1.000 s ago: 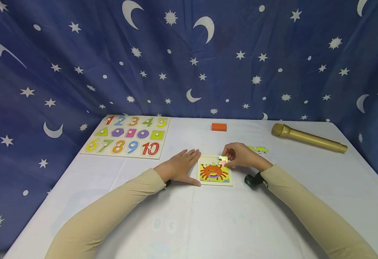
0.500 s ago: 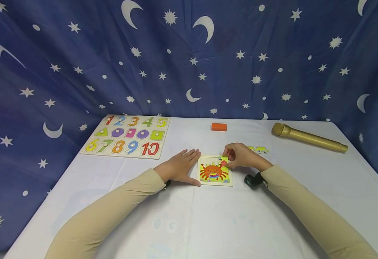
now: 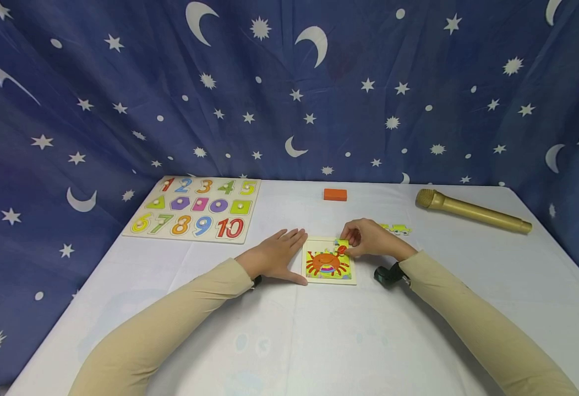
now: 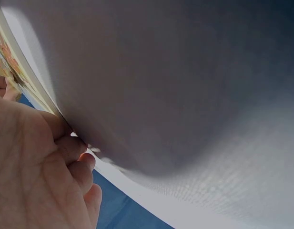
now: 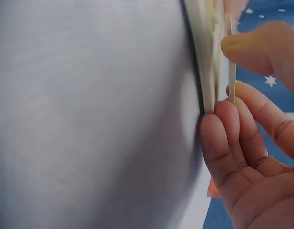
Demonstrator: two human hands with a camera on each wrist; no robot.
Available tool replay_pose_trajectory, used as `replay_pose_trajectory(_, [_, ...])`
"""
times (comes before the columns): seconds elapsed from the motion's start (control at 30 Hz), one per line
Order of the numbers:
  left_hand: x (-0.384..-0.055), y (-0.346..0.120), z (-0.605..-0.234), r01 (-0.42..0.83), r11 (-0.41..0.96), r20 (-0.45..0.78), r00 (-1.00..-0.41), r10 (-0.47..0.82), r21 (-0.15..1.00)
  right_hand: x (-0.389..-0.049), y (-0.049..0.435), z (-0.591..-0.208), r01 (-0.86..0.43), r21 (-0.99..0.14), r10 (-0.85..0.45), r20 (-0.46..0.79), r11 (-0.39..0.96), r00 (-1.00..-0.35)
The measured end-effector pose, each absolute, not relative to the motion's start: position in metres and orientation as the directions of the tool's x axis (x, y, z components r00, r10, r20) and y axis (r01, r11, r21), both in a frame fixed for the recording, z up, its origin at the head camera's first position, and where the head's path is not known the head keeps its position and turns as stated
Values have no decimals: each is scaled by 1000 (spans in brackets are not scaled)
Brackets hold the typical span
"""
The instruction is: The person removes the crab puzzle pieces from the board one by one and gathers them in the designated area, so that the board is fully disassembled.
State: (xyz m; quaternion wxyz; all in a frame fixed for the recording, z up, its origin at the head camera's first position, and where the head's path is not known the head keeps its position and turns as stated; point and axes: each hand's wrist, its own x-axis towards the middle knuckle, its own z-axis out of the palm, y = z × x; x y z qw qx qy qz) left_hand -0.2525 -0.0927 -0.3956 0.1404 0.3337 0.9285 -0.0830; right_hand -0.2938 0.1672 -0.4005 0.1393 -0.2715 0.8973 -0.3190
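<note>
A small square crab jigsaw puzzle (image 3: 327, 265) in a pale wooden frame lies at mid-table. My left hand (image 3: 278, 254) rests along its left side, fingers extended and thumb spread near the lower left corner. At the upper right corner my right hand (image 3: 375, 240) pinches a yellow and red puzzle piece (image 3: 342, 247). In the right wrist view this puzzle piece (image 5: 232, 71) stands edge-on between thumb and fingers, slightly apart from the board (image 5: 204, 62); other fingertips touch the board's edge. The upper left part of the tray shows bare wood.
More yellow-green puzzle pieces (image 3: 397, 229) lie behind the right hand, partly hidden. A number and shape board (image 3: 195, 209) is at the back left. An orange block (image 3: 335, 194) sits at the back, and a gold microphone (image 3: 473, 210) at the back right.
The pinched piece has tilted: its face was pale with glare a second ago and now shows yellow and red. Both hands have stayed almost in place.
</note>
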Motion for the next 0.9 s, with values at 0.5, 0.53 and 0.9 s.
replay_pose_trajectory(0.5, [-253,-93,-396,644,763,-316,-738,597,-62,-277,227,-374,-394,-673,-532,0,626,-847])
replay_pose_trajectory(0.53, [-253,-93,-396,643,763,-316,-738,597,-61,-275,233,-372,-396,-668,-526,7,631,-851])
replay_pose_trajectory(0.9, [-253,-93,-397,640,767,-318,-739,594,-53,-272,301,-363,-353,-614,-423,34,706,-905])
